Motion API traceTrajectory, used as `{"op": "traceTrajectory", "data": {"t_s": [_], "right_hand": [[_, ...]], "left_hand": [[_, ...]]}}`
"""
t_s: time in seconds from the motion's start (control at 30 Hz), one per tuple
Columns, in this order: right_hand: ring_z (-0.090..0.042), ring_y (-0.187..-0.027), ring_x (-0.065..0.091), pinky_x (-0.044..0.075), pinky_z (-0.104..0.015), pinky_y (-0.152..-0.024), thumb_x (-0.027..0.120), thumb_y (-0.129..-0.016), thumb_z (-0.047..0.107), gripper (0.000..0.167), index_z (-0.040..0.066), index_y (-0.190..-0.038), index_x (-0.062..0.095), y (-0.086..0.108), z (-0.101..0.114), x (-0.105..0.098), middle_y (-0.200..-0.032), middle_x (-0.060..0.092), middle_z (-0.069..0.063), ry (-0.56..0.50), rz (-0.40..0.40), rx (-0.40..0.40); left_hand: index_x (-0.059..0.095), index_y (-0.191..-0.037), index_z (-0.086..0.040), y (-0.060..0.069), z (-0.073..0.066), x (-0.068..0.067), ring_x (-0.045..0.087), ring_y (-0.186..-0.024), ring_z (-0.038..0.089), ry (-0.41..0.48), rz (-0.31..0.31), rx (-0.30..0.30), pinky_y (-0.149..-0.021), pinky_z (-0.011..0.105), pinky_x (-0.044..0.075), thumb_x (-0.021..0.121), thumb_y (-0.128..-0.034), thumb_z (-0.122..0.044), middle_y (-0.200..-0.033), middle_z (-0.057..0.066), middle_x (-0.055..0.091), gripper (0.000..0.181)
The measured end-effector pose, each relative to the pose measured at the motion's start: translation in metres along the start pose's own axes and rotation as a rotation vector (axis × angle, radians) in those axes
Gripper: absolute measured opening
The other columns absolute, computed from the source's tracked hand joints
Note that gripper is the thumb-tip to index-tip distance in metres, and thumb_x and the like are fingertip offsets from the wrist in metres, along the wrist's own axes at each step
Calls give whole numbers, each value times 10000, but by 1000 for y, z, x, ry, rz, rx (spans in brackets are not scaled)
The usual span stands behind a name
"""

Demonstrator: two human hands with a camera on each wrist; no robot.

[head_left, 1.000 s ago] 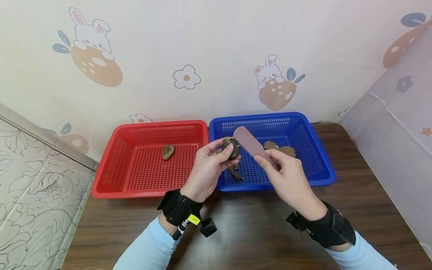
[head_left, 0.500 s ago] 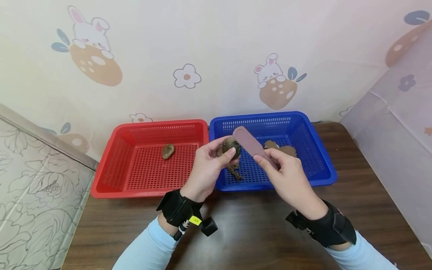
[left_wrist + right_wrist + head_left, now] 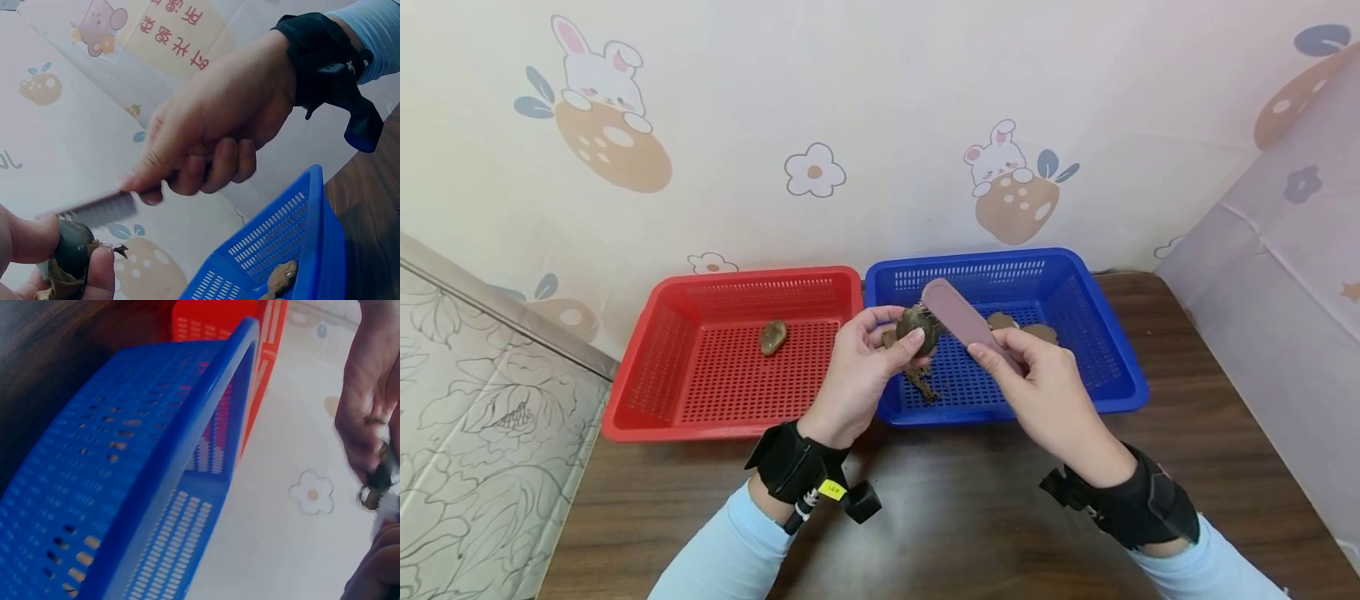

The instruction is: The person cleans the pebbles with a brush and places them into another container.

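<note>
My left hand [image 3: 867, 354] pinches a dark green-brown preserved egg [image 3: 919, 329] between thumb and fingers, above the blue basket's left side. Brown mud and a few straw-like bits cling to the egg [image 3: 72, 247] in the left wrist view. A dusty-pink brush [image 3: 958, 315] with pale bristles is gripped in my right hand [image 3: 1045, 379]. Its bristle end meets the egg's upper right side. In the right wrist view, the egg and brush are partly cut off at the edge. One brown egg [image 3: 773, 337] lies in the red basket [image 3: 730, 429].
The blue basket [image 3: 1116, 367] holds brown mud-coated lumps [image 3: 1039, 333] at its right and crumbled mud [image 3: 921, 383] below my left hand. Both baskets stand side by side on a dark wooden table [image 3: 955, 508]. A patterned wall covering [image 3: 895, 100] rises right behind them.
The left hand has turned the egg slightly. The brush has shifted a little over it, now slightly to the right. Both hands keep their grips, and the baskets stay put.
</note>
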State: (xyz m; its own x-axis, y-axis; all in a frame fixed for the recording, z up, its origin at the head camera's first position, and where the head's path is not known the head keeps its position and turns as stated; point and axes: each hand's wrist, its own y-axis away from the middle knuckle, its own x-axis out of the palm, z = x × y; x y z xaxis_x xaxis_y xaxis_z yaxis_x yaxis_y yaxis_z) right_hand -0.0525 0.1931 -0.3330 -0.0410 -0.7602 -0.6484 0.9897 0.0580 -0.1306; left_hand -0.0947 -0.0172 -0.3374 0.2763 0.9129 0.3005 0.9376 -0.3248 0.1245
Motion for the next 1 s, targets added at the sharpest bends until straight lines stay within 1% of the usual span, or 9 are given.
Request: {"op": "traceTrajectory", "data": {"t_s": [0.13, 0.2, 0.3, 0.4, 0.5, 0.6, 0.67, 0.8, 1.0], "right_hand": [[-148, -510, 452, 327, -255, -383, 551, -911, 438, 314, 192, -1089, 631, 0, -2, -2, -664, 567, -14, 3, -30, 6], [-154, -492, 429, 313, -262, -379, 563, -909, 423, 275, 217, -1076, 635, 2, -1, -2, -613, 518, -14, -17, -43, -7], [-160, -493, 418, 307, -267, -384, 561, -916, 404, 243, 234, -1074, 632, 2, 0, -2, -598, 483, -15, -42, -35, -28], [-158, -515, 437, 319, -263, -391, 546, -922, 412, 275, 213, -1094, 626, 1, 1, -2, -625, 509, -18, -40, -8, -19], [-156, -533, 455, 327, -259, -393, 535, -922, 434, 314, 192, -1100, 626, 0, 0, -2, -674, 560, -19, -24, 1, 9], [-157, -521, 449, 316, -261, -383, 540, -915, 447, 310, 202, -1080, 635, 0, 0, -3, -673, 570, -16, -9, -20, 18], [-158, -518, 446, 314, -264, -384, 549, -912, 440, 285, 219, -1068, 637, 0, 1, -3, -672, 567, -8, -17, -32, 7], [-158, -518, 438, 312, -265, -389, 549, -917, 424, 262, 230, -1072, 633, 1, 2, -3, -648, 537, -8, -33, -26, -13], [-154, -530, 460, 309, -266, -382, 532, -915, 457, 313, 215, -1083, 636, -1, -2, -4, -739, 619, -12, -9, -15, 18]], "left_hand": [[511, -1197, -92, 0, 1, -1, 685, -886, 260, 3, -2, -16, -869, 406, 544, 688, -844, -212, -1117, 152, 637, 413], [538, -1200, -108, 0, 1, -2, 686, -897, 256, 17, -3, -13, -872, 409, 542, 692, -840, -220, -1137, 140, 632, 408], [584, -1212, -144, 0, 1, -3, 678, -926, 241, 36, -1, 3, -877, 407, 539, 684, -846, -217, -1167, 124, 616, 387], [612, -1217, -188, 0, 0, -3, 666, -955, 257, 27, 2, 7, -875, 395, 542, 672, -855, -227, -1192, 105, 603, 369], [619, -1216, -210, 0, -1, -3, 653, -989, 262, 1, 2, -4, -861, 370, 551, 667, -857, -249, -1210, 82, 597, 364], [599, -1226, -191, 0, 0, -4, 649, -992, 259, -8, -5, -18, -838, 346, 559, 665, -856, -270, -1208, 77, 607, 384], [571, -1227, -158, 0, 0, -4, 650, -984, 278, 5, -8, -20, -828, 340, 561, 668, -855, -264, -1196, 88, 618, 398], [538, -1200, -112, 0, 0, -4, 666, -926, 286, 36, -4, -1, -823, 339, 562, 661, -867, -227, -1167, 116, 637, 373], [553, -1197, -106, 0, 0, -4, 664, -910, 231, 28, -22, -4, -798, 295, 565, 638, -887, -205, -1191, 104, 629, 336]]}}
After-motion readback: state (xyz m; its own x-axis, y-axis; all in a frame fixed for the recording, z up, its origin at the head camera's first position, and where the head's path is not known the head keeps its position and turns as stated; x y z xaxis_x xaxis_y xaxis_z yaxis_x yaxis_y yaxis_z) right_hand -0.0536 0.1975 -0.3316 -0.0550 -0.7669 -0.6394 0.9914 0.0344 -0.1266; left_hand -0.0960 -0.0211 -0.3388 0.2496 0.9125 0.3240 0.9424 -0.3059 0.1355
